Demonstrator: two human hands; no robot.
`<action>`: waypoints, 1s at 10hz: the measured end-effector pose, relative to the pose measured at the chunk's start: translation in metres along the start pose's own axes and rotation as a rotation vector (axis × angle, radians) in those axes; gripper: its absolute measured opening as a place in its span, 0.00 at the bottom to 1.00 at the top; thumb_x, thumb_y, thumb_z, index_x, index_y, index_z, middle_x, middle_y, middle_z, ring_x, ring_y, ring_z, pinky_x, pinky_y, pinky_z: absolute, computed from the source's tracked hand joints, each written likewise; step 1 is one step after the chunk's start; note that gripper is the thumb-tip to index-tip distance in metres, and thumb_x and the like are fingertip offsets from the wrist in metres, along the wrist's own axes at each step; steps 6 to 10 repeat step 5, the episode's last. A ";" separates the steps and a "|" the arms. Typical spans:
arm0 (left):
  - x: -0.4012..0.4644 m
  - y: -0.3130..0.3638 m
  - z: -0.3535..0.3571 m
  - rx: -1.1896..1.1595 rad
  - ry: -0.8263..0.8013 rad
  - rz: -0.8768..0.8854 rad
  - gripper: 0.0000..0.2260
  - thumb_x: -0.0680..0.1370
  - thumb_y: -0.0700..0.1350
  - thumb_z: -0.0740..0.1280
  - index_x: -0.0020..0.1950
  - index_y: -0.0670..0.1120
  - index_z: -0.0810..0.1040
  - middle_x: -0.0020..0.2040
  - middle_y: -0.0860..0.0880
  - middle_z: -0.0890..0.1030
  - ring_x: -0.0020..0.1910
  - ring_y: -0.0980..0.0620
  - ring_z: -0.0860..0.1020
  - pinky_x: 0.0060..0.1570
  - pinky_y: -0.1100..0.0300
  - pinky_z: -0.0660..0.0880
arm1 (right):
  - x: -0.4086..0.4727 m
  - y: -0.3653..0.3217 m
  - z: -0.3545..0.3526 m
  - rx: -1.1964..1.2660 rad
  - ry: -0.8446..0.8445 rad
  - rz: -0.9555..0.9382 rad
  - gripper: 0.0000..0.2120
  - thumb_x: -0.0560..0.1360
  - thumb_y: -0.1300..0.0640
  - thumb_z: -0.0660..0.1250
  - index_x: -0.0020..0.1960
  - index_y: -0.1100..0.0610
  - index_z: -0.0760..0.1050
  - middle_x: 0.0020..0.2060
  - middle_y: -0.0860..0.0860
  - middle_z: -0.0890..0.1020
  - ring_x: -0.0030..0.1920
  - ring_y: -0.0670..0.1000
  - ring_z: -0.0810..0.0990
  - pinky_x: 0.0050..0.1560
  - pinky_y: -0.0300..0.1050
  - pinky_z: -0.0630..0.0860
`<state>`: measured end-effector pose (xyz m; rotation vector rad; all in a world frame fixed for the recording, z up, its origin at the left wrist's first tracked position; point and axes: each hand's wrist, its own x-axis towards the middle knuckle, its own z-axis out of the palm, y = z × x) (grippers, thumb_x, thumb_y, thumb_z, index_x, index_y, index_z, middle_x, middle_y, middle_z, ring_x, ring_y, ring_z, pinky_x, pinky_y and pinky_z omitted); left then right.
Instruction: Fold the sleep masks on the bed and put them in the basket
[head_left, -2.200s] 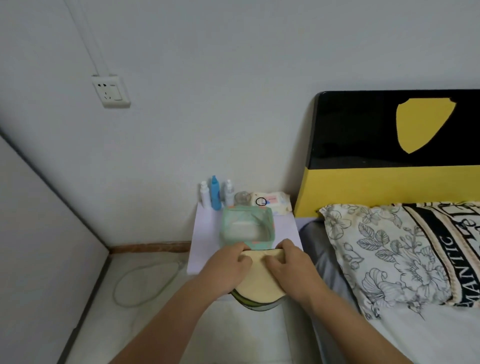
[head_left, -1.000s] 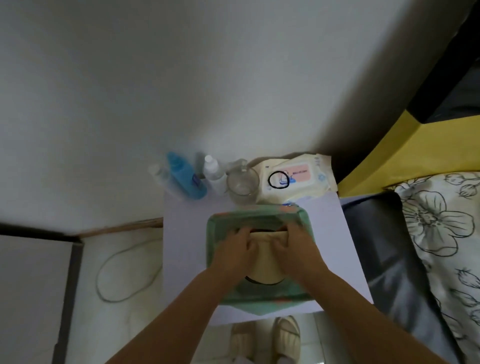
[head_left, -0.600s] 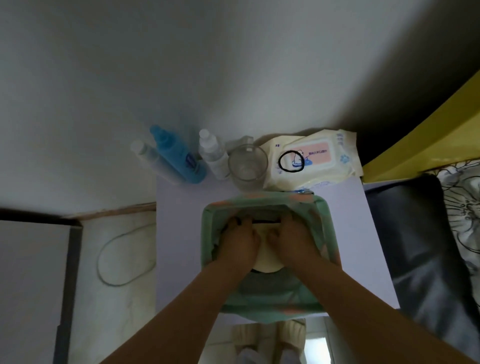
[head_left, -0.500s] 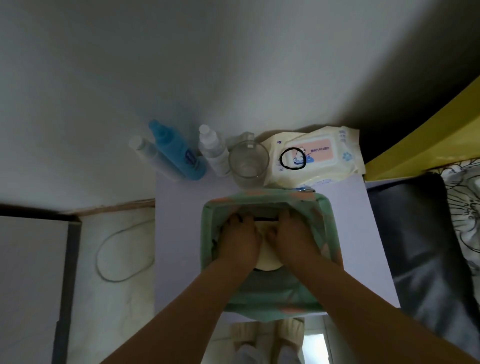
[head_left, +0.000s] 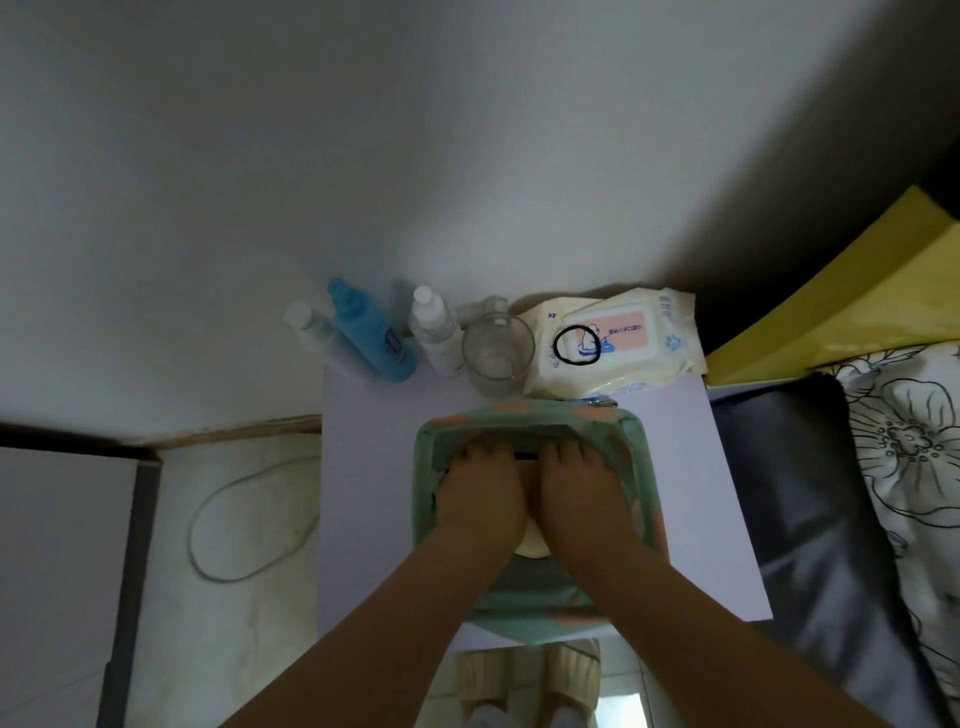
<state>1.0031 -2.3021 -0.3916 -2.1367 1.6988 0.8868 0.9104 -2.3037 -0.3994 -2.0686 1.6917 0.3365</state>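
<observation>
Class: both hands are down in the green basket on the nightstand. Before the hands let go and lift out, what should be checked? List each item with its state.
1. Folded sleep mask inside the basket: ok.
2. Left hand and right hand pressing it flat: ok.
3. Fold holding: cannot tell, hands cover it.
4. Basket fully on the nightstand: not ok, near edge overhangs.
5. Glass cup clear of the basket: ok.

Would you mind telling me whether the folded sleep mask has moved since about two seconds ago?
Yes. The sleep mask was held in front of the basket; now both hands press it down inside, nearer the basket's far wall.
</observation>
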 end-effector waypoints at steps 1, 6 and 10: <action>-0.012 0.001 -0.007 -0.021 0.002 0.032 0.14 0.78 0.42 0.55 0.63 0.41 0.67 0.63 0.39 0.71 0.58 0.41 0.74 0.57 0.49 0.73 | -0.017 -0.006 -0.015 -0.085 0.097 -0.003 0.12 0.62 0.62 0.74 0.44 0.62 0.79 0.40 0.59 0.82 0.41 0.57 0.82 0.38 0.46 0.79; -0.083 -0.012 -0.051 0.005 0.004 0.248 0.12 0.79 0.41 0.54 0.59 0.41 0.72 0.60 0.42 0.76 0.57 0.44 0.75 0.54 0.54 0.72 | -0.074 -0.018 -0.039 -0.061 -0.064 -0.024 0.10 0.75 0.62 0.58 0.56 0.58 0.71 0.53 0.56 0.79 0.51 0.56 0.80 0.44 0.46 0.72; -0.083 -0.012 -0.051 0.005 0.004 0.248 0.12 0.79 0.41 0.54 0.59 0.41 0.72 0.60 0.42 0.76 0.57 0.44 0.75 0.54 0.54 0.72 | -0.074 -0.018 -0.039 -0.061 -0.064 -0.024 0.10 0.75 0.62 0.58 0.56 0.58 0.71 0.53 0.56 0.79 0.51 0.56 0.80 0.44 0.46 0.72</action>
